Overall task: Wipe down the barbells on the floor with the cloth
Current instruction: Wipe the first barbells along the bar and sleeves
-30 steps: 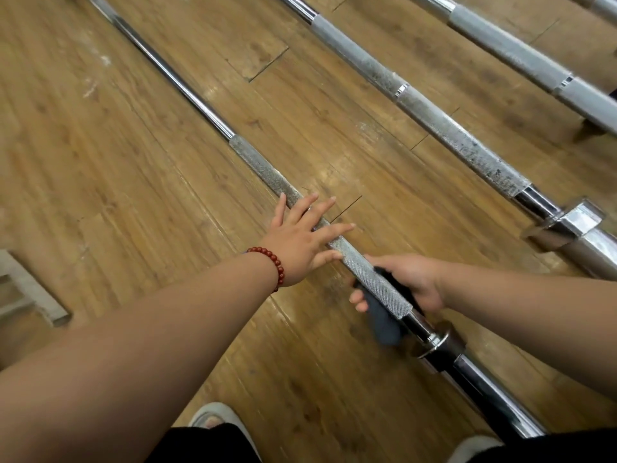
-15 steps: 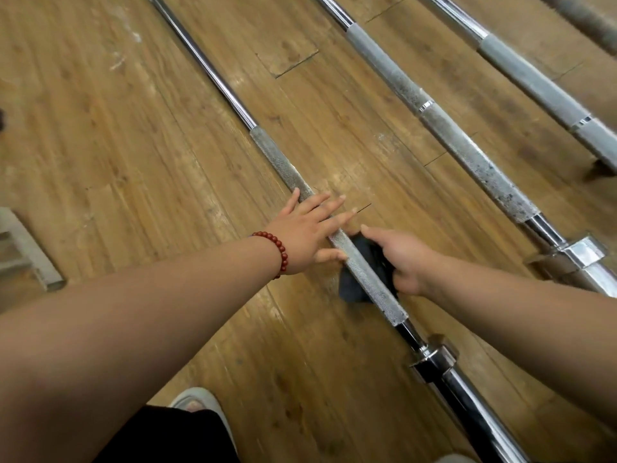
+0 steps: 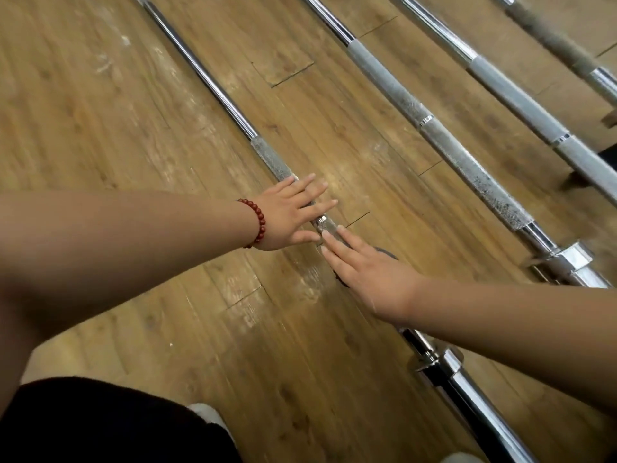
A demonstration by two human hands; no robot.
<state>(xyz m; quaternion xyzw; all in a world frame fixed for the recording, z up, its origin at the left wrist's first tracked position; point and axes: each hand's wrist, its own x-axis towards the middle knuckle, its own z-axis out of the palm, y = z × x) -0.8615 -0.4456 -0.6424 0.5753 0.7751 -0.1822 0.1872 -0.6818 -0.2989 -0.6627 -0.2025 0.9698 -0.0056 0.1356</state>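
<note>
**Q:** Where is the cloth?
**A:** The cloth (image 3: pixel 386 253) is dark. It lies over the nearest barbell (image 3: pixel 271 163), beneath the right hand (image 3: pixel 367 272). Only two edges of it show, one on each side of that hand.

**Q:** State of the right hand?
**A:** Flat. The fingers are straight and point up along the bar. The palm presses down on the cloth, and the fingers do not curl round anything.

**Q:** State of the left hand?
**A:** The left hand (image 3: pixel 287 212) rests palm down on the knurled section of the same bar, fingers straight and spread wide. Its thumb lies just beside the right fingertips. A red bead bracelet (image 3: pixel 261 220) sits at the wrist.

**Q:** Layout of the bars?
**A:** All lie on the wooden floor (image 3: pixel 117 135), diagonal and roughly parallel. The nearest bar's chrome sleeve (image 3: pixel 467 392) shows below the right forearm. A second barbell (image 3: pixel 467 165) lies to the right, a third barbell (image 3: pixel 521 104) lies beyond it, and part of a fourth barbell (image 3: pixel 561 47) shows at the top corner. The view is slightly blurred.
</note>
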